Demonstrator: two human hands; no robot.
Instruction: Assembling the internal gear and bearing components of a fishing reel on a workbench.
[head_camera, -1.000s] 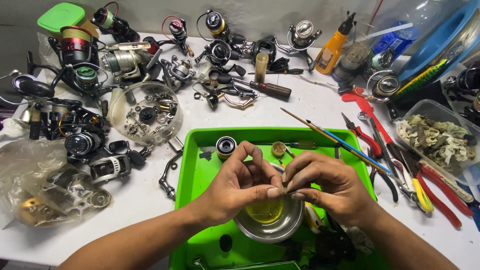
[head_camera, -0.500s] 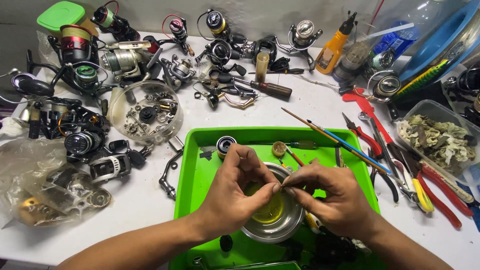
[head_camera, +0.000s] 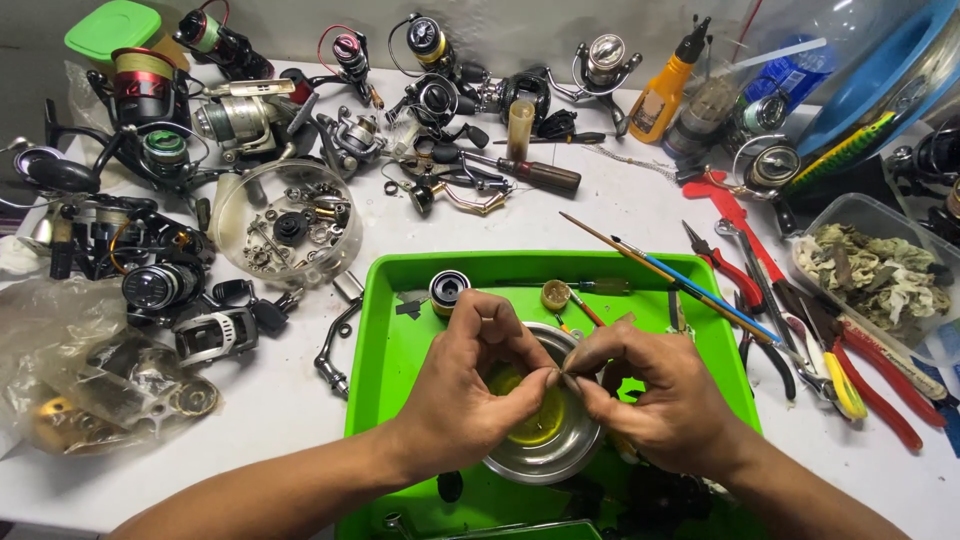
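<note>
On the white table (head_camera: 300, 420) sits a green tray (head_camera: 400, 330), reels (head_camera: 160, 285) crowding its left, pliers (head_camera: 860, 370) and brushes (head_camera: 660, 262) its right. Inside the tray, a steel bowl (head_camera: 545, 455) with yellow liquid lies under both hands. Left hand (head_camera: 470, 385) and right hand (head_camera: 655, 400) meet fingertip to fingertip above the bowl, each pinched shut on one tiny part (head_camera: 562, 378) (too small to identify), the other fingers curled.

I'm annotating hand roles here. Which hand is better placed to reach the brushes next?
Probably the right hand: it sits nearer the brushes across the green tray's right rim. The left hand is farther, on the bowl's other side.
</note>
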